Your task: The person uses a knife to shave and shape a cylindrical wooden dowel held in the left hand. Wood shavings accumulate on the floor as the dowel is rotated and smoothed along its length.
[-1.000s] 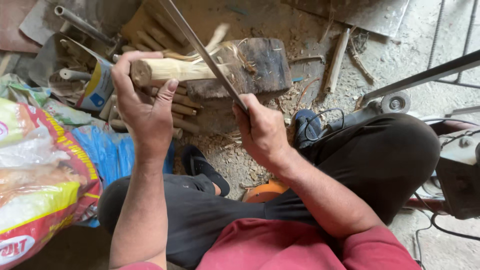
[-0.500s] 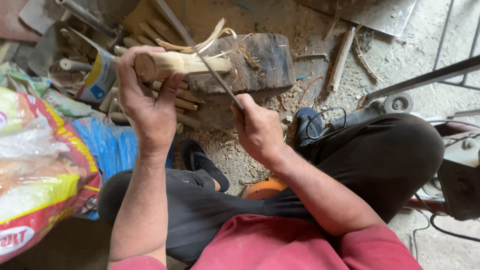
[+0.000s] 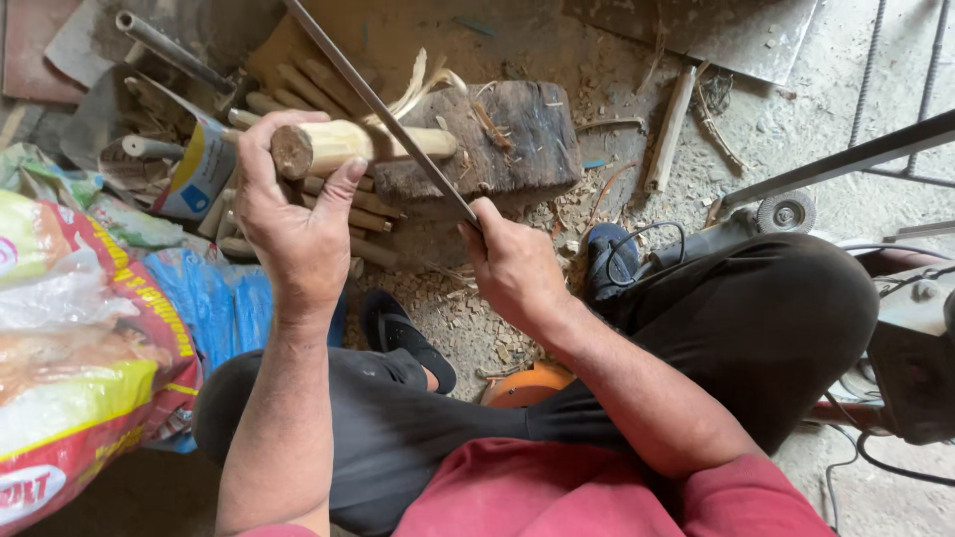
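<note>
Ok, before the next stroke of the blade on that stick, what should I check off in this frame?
1. Left hand grips the wooden stick at its near end: ok.
2. Stick's far end rests on the wooden block: ok.
3. Right hand is closed on the handle end of the long blade: ok.
4. Blade lies across the stick, beyond the left fingers: ok, though the left thumb sits close to it.
5. Sharpness and which side of the blade is the cutting edge: cannot tell.
6. Foot in the black sandal lies below the block, away from the blade: ok.
</note>
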